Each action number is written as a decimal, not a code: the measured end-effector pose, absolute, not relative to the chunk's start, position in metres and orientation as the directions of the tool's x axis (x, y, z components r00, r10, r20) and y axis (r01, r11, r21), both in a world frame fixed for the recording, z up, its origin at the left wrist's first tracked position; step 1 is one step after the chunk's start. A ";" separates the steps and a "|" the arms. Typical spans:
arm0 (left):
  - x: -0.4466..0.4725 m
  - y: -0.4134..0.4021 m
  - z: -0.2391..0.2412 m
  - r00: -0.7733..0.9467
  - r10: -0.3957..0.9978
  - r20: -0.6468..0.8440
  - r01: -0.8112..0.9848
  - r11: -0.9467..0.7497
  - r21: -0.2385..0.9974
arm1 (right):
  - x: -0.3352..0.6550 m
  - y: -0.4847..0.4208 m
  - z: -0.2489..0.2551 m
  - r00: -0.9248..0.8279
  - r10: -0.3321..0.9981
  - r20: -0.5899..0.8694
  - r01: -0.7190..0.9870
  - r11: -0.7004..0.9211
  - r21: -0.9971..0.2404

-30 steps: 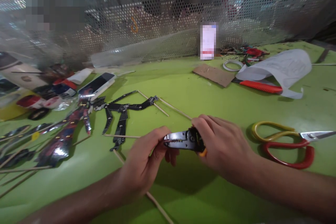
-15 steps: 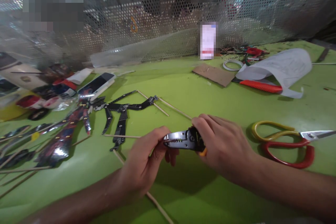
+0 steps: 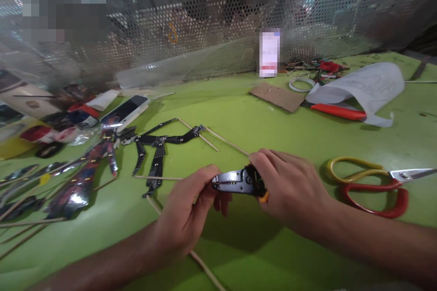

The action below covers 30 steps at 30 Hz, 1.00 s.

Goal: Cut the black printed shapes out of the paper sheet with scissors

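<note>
Right hand (image 3: 290, 188) grips stripper (image 3: 235, 181) handles; left hand (image 3: 189, 211) pinches its tip (scissors (image 3: 368, 184) nearby, untouched).

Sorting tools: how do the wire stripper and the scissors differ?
The wire stripper is held between the left hand and right hand; the scissors lie untouched on the table. The stripper looks smaller and dark-handled; the scissors have yellow and red loops. Both have shiny metal.
</note>
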State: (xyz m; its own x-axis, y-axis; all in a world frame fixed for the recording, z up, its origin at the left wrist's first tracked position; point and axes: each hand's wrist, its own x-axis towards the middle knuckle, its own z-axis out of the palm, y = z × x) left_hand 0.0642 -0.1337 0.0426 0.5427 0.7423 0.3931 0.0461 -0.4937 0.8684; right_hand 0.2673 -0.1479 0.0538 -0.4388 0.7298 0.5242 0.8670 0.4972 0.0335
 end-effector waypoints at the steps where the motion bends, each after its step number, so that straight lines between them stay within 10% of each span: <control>1: 0.065 -0.134 0.043 0.542 0.736 0.405 0.034 -0.500 0.865 | 0.267 -0.148 0.054 -0.439 0.730 0.524 0.867 0.497 0.033; 30: 0.063 -0.132 0.041 0.530 0.730 0.431 0.035 -0.527 0.849 | 0.266 -0.147 0.054 -0.441 0.738 0.511 0.866 0.500 0.024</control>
State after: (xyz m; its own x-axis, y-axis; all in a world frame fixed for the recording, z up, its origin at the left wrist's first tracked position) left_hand 0.0633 -0.1319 0.0406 0.5300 0.7302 0.4312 0.0354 -0.5271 0.8490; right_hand 0.2660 -0.1474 0.0539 -0.4405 0.7380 0.5112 0.8655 0.5003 0.0237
